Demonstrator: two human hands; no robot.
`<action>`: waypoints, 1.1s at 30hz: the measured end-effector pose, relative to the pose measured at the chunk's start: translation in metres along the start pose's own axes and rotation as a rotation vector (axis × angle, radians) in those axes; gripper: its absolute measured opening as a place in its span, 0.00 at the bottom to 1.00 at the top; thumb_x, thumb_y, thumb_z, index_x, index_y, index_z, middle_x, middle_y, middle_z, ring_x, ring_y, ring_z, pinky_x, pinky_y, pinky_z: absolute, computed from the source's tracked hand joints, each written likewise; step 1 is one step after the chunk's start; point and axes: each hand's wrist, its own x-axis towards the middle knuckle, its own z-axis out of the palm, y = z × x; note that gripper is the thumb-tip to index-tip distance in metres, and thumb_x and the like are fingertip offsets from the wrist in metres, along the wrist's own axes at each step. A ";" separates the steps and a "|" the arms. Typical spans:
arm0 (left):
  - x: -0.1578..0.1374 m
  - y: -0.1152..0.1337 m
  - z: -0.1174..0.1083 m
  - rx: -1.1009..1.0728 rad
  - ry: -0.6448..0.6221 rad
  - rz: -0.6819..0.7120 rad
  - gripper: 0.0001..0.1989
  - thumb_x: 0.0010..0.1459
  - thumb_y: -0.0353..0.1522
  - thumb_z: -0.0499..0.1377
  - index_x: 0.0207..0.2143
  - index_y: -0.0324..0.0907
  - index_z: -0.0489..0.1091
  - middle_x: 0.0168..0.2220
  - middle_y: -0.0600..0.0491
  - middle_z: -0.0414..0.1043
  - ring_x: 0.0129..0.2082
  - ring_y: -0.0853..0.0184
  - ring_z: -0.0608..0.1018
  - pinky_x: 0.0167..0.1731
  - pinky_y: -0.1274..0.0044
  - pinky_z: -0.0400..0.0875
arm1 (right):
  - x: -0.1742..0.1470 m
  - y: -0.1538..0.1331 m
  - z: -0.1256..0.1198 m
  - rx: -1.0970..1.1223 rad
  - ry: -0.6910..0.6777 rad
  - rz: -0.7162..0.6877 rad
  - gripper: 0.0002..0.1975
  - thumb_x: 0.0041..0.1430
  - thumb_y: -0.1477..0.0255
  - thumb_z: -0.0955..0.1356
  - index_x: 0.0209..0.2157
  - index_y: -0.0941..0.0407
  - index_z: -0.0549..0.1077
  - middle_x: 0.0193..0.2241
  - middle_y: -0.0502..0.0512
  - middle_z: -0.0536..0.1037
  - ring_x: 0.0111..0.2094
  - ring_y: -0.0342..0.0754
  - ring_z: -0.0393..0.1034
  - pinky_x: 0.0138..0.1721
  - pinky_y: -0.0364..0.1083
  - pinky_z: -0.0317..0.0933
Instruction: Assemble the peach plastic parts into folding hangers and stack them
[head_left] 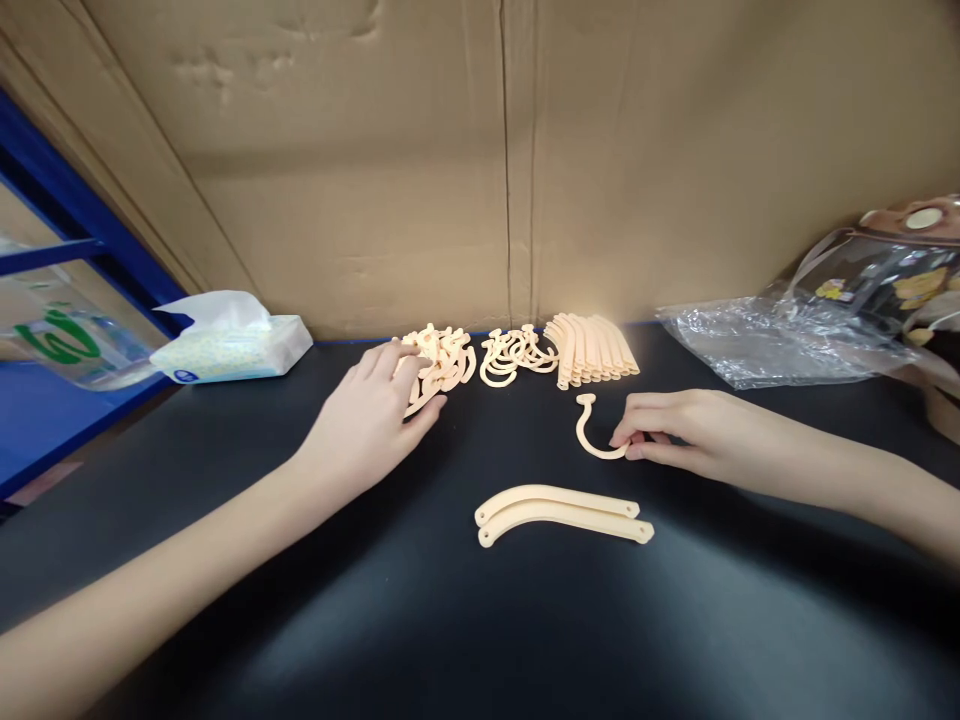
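My right hand [667,430] pinches the end of a cream plastic hook [591,440] just above the black table, its flat head pointing away from me. My left hand [375,400] reaches over a heap of small cream plastic pieces [450,355] at the back, fingers spread and their tips partly hidden among the pieces. Whether it grips any piece I cannot tell. Nearer to me, two long curved cream plastic arms [562,515] lie side by side. Several more hooks [510,355] sit between the heap and a stack of long curved arms [592,350].
A tissue pack [232,345] stands at the back left, by a blue metal frame [97,255]. Clear plastic wrap [757,345] and a transparent bag [885,275] lie at the back right. A cardboard wall [375,180] closes off the far side of the black table [420,620].
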 end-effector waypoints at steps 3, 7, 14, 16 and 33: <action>-0.008 -0.015 -0.005 -0.048 -0.074 -0.062 0.18 0.63 0.40 0.48 0.39 0.37 0.71 0.39 0.44 0.74 0.40 0.53 0.74 0.42 0.63 0.69 | -0.001 -0.001 -0.001 -0.001 -0.003 0.003 0.11 0.66 0.68 0.60 0.38 0.52 0.73 0.35 0.49 0.75 0.34 0.44 0.70 0.35 0.44 0.58; -0.018 -0.025 -0.001 -0.201 -0.147 -0.133 0.15 0.60 0.43 0.51 0.35 0.43 0.71 0.36 0.49 0.75 0.39 0.56 0.73 0.38 0.68 0.67 | 0.000 -0.002 -0.002 -0.017 -0.007 0.019 0.12 0.66 0.66 0.60 0.38 0.52 0.73 0.35 0.50 0.75 0.34 0.44 0.69 0.34 0.44 0.58; -0.016 -0.027 0.006 -0.370 -0.194 -0.295 0.13 0.55 0.43 0.54 0.31 0.45 0.71 0.32 0.52 0.74 0.35 0.59 0.73 0.31 0.72 0.64 | 0.003 -0.003 0.001 -0.050 -0.001 0.038 0.11 0.66 0.67 0.60 0.38 0.53 0.72 0.35 0.49 0.75 0.33 0.44 0.69 0.34 0.44 0.57; -0.015 -0.026 0.007 -0.388 -0.197 -0.319 0.13 0.54 0.43 0.54 0.31 0.45 0.71 0.33 0.52 0.74 0.35 0.59 0.73 0.32 0.72 0.64 | 0.002 -0.004 0.000 -0.060 -0.001 0.040 0.12 0.67 0.66 0.59 0.38 0.52 0.72 0.35 0.50 0.74 0.33 0.44 0.69 0.34 0.44 0.58; -0.019 -0.016 -0.017 -0.373 -0.061 -0.440 0.10 0.50 0.41 0.56 0.29 0.46 0.73 0.30 0.54 0.76 0.28 0.62 0.75 0.29 0.74 0.63 | 0.000 -0.009 -0.002 -0.060 0.019 0.024 0.14 0.66 0.68 0.58 0.40 0.54 0.74 0.36 0.54 0.77 0.35 0.48 0.72 0.35 0.46 0.62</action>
